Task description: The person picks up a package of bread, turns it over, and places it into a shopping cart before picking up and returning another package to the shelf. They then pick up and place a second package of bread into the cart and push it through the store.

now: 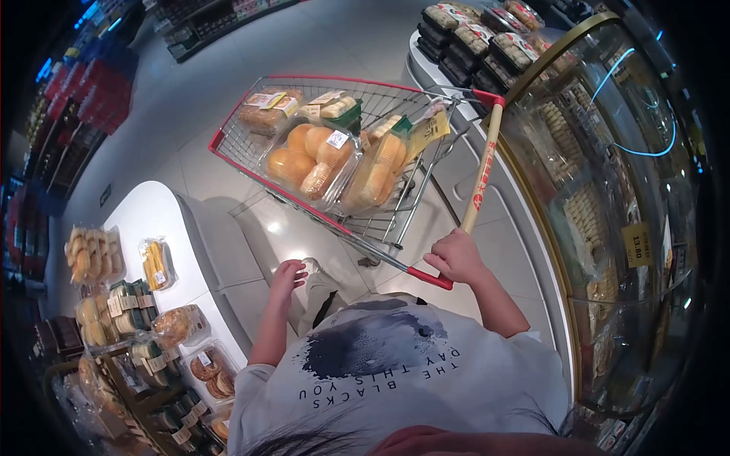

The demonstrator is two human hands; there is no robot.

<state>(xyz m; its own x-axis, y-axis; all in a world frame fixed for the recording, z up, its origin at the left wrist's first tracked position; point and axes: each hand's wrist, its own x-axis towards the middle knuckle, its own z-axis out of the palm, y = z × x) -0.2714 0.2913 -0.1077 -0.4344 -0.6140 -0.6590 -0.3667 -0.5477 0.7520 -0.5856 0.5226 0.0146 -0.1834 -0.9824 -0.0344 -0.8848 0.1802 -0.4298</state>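
Note:
My right hand (pixel 456 258) is wrapped round the near end of the beige handle (pixel 487 171) of a shopping cart (pixel 342 229). My left hand (pixel 289 277) hangs at my side, its fingers loosely apart and holding nothing. In the red-rimmed wire basket lie several packaged breads. A clear box of round bread rolls (pixel 296 165) is in the middle. Beside it is a pack of long bread rolls (pixel 378 182) with a yellow label (pixel 428 135). Farther off sit a brown loaf pack (pixel 262 114) and a green-trimmed bread pack (pixel 334 106).
On my left a white display counter (pixel 152 201) carries bagged breads (pixel 93 254), a yellow snack pack (pixel 156 264) and a box of round pastries (pixel 213 372). A glass bakery case (pixel 585 152) with a price tag (pixel 637 245) borders my right. Tiled floor (pixel 205 68) extends ahead.

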